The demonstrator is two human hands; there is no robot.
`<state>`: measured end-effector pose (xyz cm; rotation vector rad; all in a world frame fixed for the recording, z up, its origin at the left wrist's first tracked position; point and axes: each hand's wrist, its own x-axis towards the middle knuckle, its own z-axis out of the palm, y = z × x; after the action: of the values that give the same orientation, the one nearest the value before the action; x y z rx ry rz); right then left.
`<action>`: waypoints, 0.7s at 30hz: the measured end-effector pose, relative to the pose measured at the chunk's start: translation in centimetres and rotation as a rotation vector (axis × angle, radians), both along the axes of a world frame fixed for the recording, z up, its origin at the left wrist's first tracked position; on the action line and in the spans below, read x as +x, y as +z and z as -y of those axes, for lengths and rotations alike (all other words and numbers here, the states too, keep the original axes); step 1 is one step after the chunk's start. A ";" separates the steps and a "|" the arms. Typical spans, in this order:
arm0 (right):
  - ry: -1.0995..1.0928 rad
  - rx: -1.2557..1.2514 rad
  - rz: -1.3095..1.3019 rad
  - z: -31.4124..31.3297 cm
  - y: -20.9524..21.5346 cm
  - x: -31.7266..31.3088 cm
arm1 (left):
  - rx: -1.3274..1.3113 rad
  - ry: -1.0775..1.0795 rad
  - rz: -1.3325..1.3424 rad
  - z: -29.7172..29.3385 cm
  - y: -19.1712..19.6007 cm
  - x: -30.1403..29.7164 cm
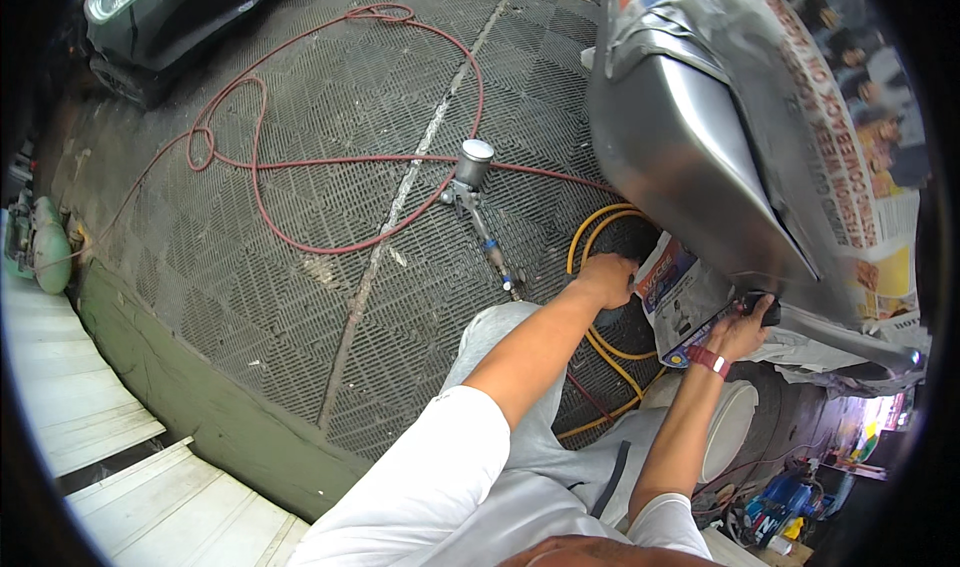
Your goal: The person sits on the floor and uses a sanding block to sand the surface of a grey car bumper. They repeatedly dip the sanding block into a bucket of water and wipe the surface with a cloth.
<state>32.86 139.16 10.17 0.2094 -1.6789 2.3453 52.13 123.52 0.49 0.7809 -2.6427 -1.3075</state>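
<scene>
Thin newsprint masking paper (pixel 678 297), light and tear-prone, is pinched at its near edge by the closed left hand (pixel 607 279), while the right hand (pixel 742 329) curls shut on a small dark tool (pixel 762 308) under the silver car panel (pixel 690 157).

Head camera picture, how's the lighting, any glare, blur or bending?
Head view: even daylight, sharp in the middle; a bright sheen on the silver car panel; the floor seam bows from fisheye bending; dark rim all round; the steps at lower left look washed out.
</scene>
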 end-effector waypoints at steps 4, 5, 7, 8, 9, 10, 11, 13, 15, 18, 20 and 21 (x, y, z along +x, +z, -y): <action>-0.179 -0.035 0.126 -0.4 0.4 -2.4 | 0.030 -0.022 0.034 0.7 -0.1 0.0; -0.137 0.020 0.099 -0.1 0.1 -1.4 | 0.039 -0.030 0.043 0.9 0.1 0.1; -0.060 0.126 0.047 -0.4 -0.1 0.3 | 0.052 -0.054 0.063 1.1 0.7 0.4; -0.068 0.169 0.099 -0.6 0.1 0.1 | 0.042 -0.050 0.048 1.2 0.3 0.3; -0.056 0.148 0.087 -0.5 0.1 -0.1 | 0.033 -0.045 0.033 1.4 -0.2 0.1; -0.042 0.128 0.075 -0.2 0.0 -0.3 | 0.023 -0.039 0.020 1.5 -0.7 0.0; -0.046 0.105 0.063 -0.5 -0.1 -0.5 | 0.033 -0.055 0.010 1.5 -0.2 0.2; -0.084 0.017 0.098 -0.2 -1.0 -1.0 | 0.054 -0.085 -0.008 1.2 0.7 0.6; -0.079 -0.007 0.106 0.2 -1.4 -1.4 | 0.050 -0.048 -0.023 1.5 0.7 0.9; -0.089 0.022 0.135 -1.1 -1.0 -2.7 | 0.088 -0.043 -0.031 2.1 1.2 1.4; -0.138 -0.030 0.237 -1.0 -0.2 -4.0 | 0.106 -0.048 -0.032 2.4 1.4 1.8; -0.152 0.025 0.212 -0.8 -0.5 -3.7 | 0.104 -0.045 -0.032 2.5 1.3 2.0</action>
<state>29.16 139.93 9.67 -0.1632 -1.7493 2.3017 54.09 121.06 1.78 0.7102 -2.6004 -1.4664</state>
